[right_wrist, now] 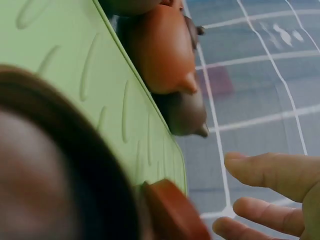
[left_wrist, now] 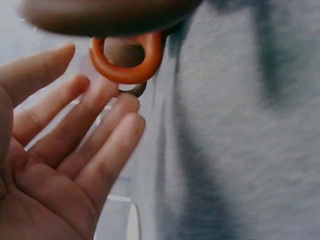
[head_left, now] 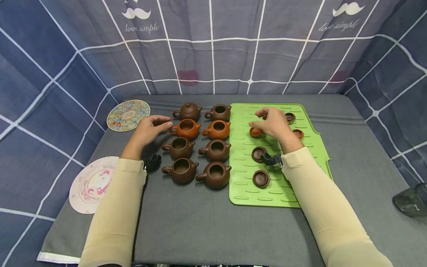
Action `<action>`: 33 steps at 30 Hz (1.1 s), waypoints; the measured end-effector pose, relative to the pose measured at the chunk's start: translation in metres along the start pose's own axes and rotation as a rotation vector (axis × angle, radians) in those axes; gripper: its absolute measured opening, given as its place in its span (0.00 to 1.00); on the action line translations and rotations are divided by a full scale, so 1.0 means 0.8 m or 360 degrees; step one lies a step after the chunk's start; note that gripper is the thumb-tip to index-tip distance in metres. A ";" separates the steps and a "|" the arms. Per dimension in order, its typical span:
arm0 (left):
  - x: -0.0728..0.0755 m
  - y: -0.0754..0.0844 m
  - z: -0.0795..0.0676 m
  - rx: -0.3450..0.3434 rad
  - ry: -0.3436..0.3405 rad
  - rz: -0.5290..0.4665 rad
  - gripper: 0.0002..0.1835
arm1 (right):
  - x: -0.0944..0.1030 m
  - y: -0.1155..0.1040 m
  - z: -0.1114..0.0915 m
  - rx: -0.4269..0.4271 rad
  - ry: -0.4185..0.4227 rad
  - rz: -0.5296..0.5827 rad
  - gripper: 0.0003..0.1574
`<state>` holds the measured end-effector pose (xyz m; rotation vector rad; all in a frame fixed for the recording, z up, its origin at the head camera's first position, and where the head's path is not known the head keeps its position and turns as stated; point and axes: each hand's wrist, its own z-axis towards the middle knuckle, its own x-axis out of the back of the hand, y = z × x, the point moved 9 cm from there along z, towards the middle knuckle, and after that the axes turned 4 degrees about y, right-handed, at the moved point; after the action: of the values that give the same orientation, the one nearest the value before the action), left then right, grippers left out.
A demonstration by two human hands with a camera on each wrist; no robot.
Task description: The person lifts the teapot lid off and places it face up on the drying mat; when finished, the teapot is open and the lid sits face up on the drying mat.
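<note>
My left hand (head_left: 148,129), fingers extended, reaches beside the handle of an orange teapot (head_left: 187,128) that has no lid on. In the left wrist view its fingertips (left_wrist: 131,122) come right up to the orange ring handle (left_wrist: 125,77). Over the green mat, my right hand (head_left: 272,124) hovers with thumb and fingers apart and nothing between them. Just below it lies an orange lid (head_left: 256,132). The right wrist view has this orange lid (right_wrist: 177,212) beneath the spread fingers, with a blurred brown lid (right_wrist: 100,145) close to the camera.
Other teapots stand in two columns, among them a lidded brown one (head_left: 188,111) and a second orange one (head_left: 218,129). More lids, such as a brown lid (head_left: 261,178), lie on the green mat (head_left: 247,196). Two round mats lie left; a dark glass (head_left: 411,200) is far right.
</note>
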<state>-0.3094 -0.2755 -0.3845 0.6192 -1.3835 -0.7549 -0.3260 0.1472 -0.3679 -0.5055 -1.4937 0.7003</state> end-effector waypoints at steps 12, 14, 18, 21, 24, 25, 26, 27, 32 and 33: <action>0.003 0.022 0.052 0.0021 -0.0195 0.0235 0.26 | -0.061 -0.143 0.067 0.0520 -0.0200 -0.0317 0.29; -0.003 0.021 0.061 0.0008 -0.0267 0.0279 0.26 | -0.081 -0.168 0.076 0.0585 -0.0262 -0.0326 0.29; -0.014 0.018 0.075 -0.0033 -0.0342 0.0317 0.24 | -0.122 -0.208 0.088 0.0681 -0.0389 -0.0412 0.30; -0.018 0.014 0.082 -0.0052 -0.0314 0.0306 0.21 | -0.151 -0.227 0.095 0.0706 -0.0485 -0.0494 0.32; -0.020 0.010 0.085 -0.0051 -0.0265 0.0295 0.19 | -0.173 -0.238 0.099 0.0719 -0.0553 -0.0560 0.33; -0.020 0.009 0.086 -0.0048 -0.0250 0.0293 0.19 | -0.180 -0.239 0.099 0.0716 -0.0573 -0.0581 0.33; -0.020 0.008 0.085 -0.0047 -0.0239 0.0291 0.18 | -0.185 -0.239 0.100 0.0708 -0.0586 -0.0597 0.33; -0.021 0.007 0.086 -0.0045 -0.0227 0.0289 0.18 | -0.190 -0.239 0.102 0.0696 -0.0591 -0.0617 0.34; -0.021 0.008 0.085 -0.0045 -0.0195 0.0285 0.18 | -0.197 -0.235 0.109 0.0584 -0.0492 -0.0615 0.29; -0.021 0.008 0.085 -0.0046 -0.0194 0.0288 0.18 | -0.195 -0.235 0.111 0.0564 -0.0452 -0.0598 0.27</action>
<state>-0.3769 -0.2550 -0.3831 0.4242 -1.5152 -0.6746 -0.3851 -0.1053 -0.3463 0.1503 -1.6229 0.7350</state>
